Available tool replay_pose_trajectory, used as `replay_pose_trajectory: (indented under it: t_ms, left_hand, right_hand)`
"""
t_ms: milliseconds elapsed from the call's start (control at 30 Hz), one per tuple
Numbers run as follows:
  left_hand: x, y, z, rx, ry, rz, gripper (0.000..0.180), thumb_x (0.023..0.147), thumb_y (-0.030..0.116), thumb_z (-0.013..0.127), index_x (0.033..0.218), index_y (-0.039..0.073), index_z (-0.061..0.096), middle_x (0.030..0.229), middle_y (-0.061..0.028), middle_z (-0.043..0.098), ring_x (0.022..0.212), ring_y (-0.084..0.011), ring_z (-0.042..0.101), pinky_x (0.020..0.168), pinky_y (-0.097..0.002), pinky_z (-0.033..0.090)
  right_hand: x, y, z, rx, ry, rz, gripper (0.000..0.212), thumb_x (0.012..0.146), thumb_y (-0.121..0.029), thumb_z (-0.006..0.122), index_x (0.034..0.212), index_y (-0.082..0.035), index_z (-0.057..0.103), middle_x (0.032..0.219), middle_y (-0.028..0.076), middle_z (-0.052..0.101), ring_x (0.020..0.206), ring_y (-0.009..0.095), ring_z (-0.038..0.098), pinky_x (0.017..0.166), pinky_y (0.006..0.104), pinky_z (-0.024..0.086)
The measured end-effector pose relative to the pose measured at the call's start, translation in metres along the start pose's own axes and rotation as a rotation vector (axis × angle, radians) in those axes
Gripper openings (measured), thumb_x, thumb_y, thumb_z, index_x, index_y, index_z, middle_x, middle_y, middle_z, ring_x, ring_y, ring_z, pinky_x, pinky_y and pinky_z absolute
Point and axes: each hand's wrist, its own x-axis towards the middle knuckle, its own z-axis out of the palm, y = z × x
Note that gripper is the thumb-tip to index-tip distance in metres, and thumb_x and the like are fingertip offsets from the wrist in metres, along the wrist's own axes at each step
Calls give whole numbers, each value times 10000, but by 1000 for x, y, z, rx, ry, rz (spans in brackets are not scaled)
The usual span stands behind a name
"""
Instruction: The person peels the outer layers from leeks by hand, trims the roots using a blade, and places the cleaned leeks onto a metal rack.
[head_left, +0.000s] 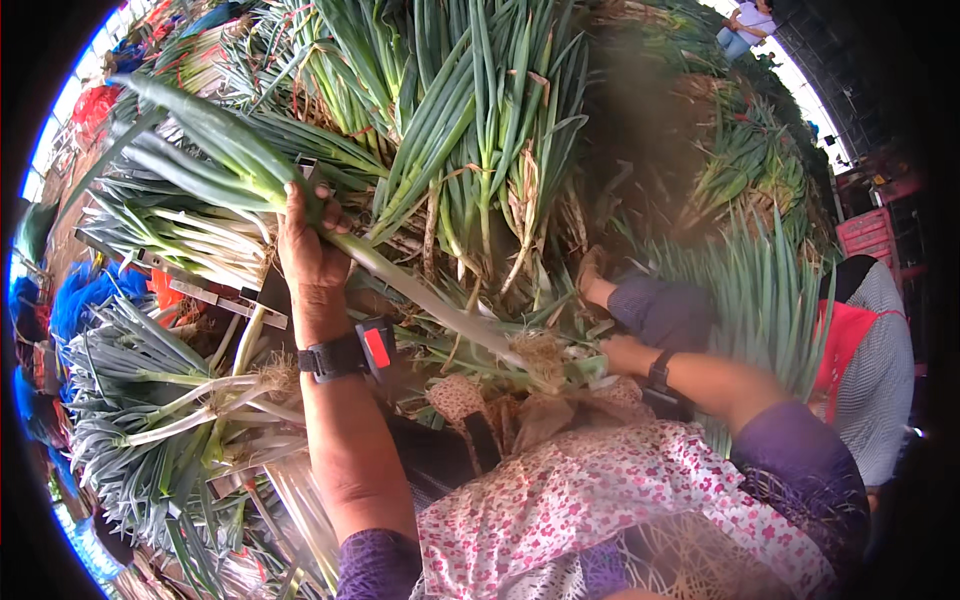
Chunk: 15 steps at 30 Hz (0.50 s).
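My left hand point(312, 240) is closed around a long leek point(425, 292), gripping it where the pale stalk turns into green leaves. The stalk slants down to the right, its hairy root end point(540, 362) lying in front of my lap. Beside those roots is my right hand point(625, 356), fingers curled by a bit of green leaf; what they hold is partly hidden. Trimmed leeks with white stalks point(215, 240) lie in a pile left of my left hand. Further leeks with roots point(215, 410) are heaped beside my left forearm.
Tall bunches of leeks point(480, 110) stand ahead, and more point(750, 290) lie to the right. A grey cloth-covered limb point(660, 308) reaches in near my right hand. A person in a red and grey top point(865, 350) is close on the right. Blue netting point(85, 300) lies far left.
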Motion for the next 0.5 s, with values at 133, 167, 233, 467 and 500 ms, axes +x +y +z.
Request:
replay_pose_trajectory:
  t_ms: [133, 167, 233, 467, 500]
  left_hand:
    - [-7, -13, 0, -108, -162, -124, 369, 942, 402, 378, 1102, 92, 497, 842, -71, 538, 623, -157, 443, 585, -291, 388]
    - [-9, -18, 5, -144, -161, -174, 413, 932, 451, 367, 1071, 86, 500, 849, -83, 548, 637, -181, 462, 610, -306, 399]
    - [-2, -36, 6, -221, -212, -240, 430, 933, 460, 352, 1064, 81, 508, 874, -97, 551, 710, -202, 480, 676, -322, 408]
    - [-10, -35, 3, 4, -156, -137, 361, 929, 387, 437, 1109, 78, 485, 963, -64, 551, 839, -222, 525, 804, -362, 427]
    - [-11, -43, 8, 55, -152, -55, 359, 926, 367, 458, 1153, 89, 464, 988, -57, 546, 862, -225, 529, 816, -368, 429]
  right_hand:
    - [65, -83, -89, 359, 547, -309, 448, 808, -311, 631, 1129, -9, 550, 955, 182, 591, 938, 307, 573, 779, 395, 462]
    - [73, -128, -136, 560, 431, -207, 358, 821, -291, 627, 1052, -22, 577, 833, 112, 601, 780, 242, 588, 697, 352, 468]
    - [85, -179, -195, 626, 479, -295, 337, 813, -226, 650, 1073, -25, 574, 866, 83, 623, 802, 146, 596, 724, 289, 495]
    - [108, -257, -260, 659, 659, -425, 390, 775, -373, 602, 999, -53, 606, 872, 178, 646, 780, 339, 631, 693, 388, 496]
    - [114, -254, -258, 611, 648, -414, 407, 793, -393, 570, 1027, -61, 601, 894, 192, 643, 776, 353, 628, 692, 400, 496]
